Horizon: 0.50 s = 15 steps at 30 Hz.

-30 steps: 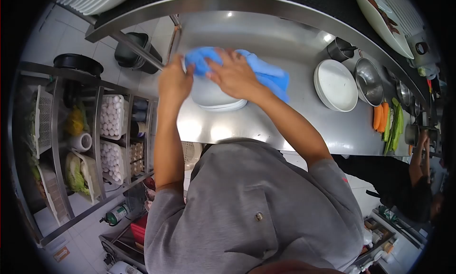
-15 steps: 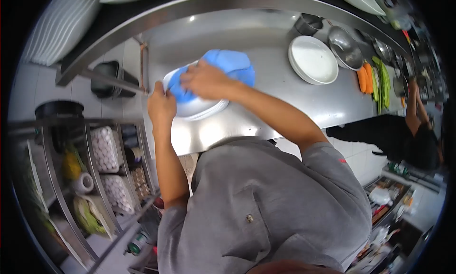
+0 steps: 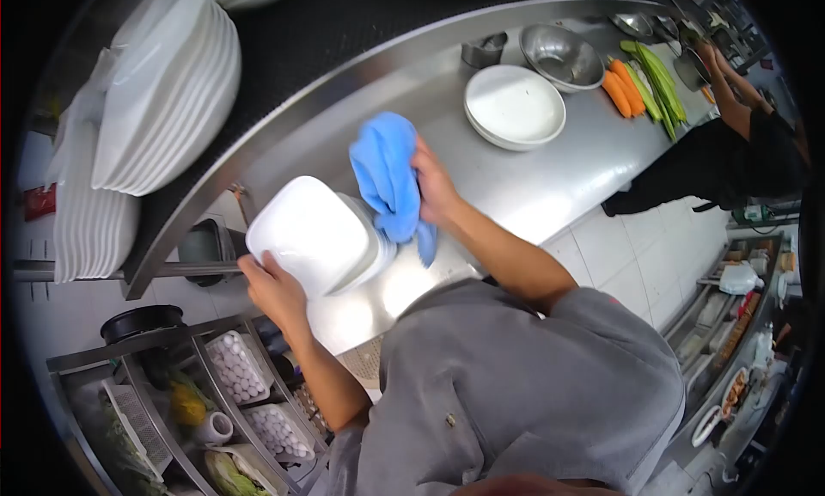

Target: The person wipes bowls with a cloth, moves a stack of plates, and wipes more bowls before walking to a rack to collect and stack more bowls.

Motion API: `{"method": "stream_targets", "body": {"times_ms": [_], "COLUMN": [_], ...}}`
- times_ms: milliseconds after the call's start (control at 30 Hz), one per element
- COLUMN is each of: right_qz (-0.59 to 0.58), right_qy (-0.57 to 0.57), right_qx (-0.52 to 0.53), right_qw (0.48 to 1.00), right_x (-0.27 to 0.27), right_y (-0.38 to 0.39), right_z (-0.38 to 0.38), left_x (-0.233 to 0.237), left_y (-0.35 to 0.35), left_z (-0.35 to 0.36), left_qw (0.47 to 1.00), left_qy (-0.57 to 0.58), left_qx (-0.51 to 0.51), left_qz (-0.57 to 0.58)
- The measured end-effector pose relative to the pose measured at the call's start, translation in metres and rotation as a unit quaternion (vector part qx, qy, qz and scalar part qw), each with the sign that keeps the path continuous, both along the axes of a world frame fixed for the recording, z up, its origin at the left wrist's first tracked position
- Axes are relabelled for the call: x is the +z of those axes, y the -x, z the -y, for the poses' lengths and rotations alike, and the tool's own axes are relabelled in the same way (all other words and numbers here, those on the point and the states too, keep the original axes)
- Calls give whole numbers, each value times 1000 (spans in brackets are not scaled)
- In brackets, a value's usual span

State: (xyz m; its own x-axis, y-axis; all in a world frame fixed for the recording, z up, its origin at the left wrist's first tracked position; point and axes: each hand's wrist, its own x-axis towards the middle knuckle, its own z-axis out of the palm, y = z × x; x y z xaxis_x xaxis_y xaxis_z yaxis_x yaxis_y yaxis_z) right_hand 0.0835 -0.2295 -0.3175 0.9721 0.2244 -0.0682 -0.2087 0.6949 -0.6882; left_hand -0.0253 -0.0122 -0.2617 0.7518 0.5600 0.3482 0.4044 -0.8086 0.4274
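My left hand (image 3: 277,291) grips the near left edge of a white rounded rectangular plate (image 3: 305,229), its thumb on top. The plate is tilted over a stack of similar white plates (image 3: 375,257) on the steel counter, covering most of them. To the right, my right hand (image 3: 436,185) is closed on a crumpled blue cloth (image 3: 382,174), which hangs down in loose folds beside the stack. The cloth hides some of my right fingers.
White bowls (image 3: 516,107), a metal bowl (image 3: 563,56), carrots (image 3: 623,88) and long green vegetables (image 3: 657,83) sit farther along the counter (image 3: 550,182). Stacked white plates (image 3: 176,92) stand on the overhead shelf. Egg trays (image 3: 236,367) fill a lower rack. A person in black (image 3: 687,169) stands at right.
The plate has been lifted and tilted toward the left in my left hand. My right hand has drawn the blue cloth off it to the right. The camera view has turned left.
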Motion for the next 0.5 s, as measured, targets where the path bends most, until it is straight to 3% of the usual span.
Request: {"method": "stream_targets", "body": {"times_ms": [33, 67, 133, 167, 233, 300, 400, 467, 500], "right_qz": [-40, -33, -107, -106, -166, -170, -236, -252, -276], "right_qy": [-131, -137, -204, -206, -160, -234, -225, -192, -91], "right_qx": [-3, 3, 161, 170, 253, 344, 360, 369, 342], "right_qw": [991, 990, 960, 958, 940, 893, 874, 874, 894], "right_x": [1, 4, 8, 15, 36, 8, -8, -16, -13], "right_y": [6, 14, 27, 30, 34, 36, 48, 69, 71], "right_z": [-2, -6, -14, -14, -9, -6, 13, 45, 64], "left_x": [-1, -12, -10, -9, -21, 9, 24, 36, 36], "left_y": [-2, -8, -17, -22, -34, -36, -45, -47, -55], "left_z": [3, 6, 38, 48, 56, 76, 78, 76, 74], "left_qw": [996, 990, 984, 975, 965, 971, 974, 971, 966], "left_qy": [59, 48, 89, 169, 181, 175, 113, 145, 168], "left_qx": [-33, -81, -111, -114, -150, -146, -176, -184, -198], "left_qz": [53, 109, 110, 92, 113, 69, 87, 41, 19]}}
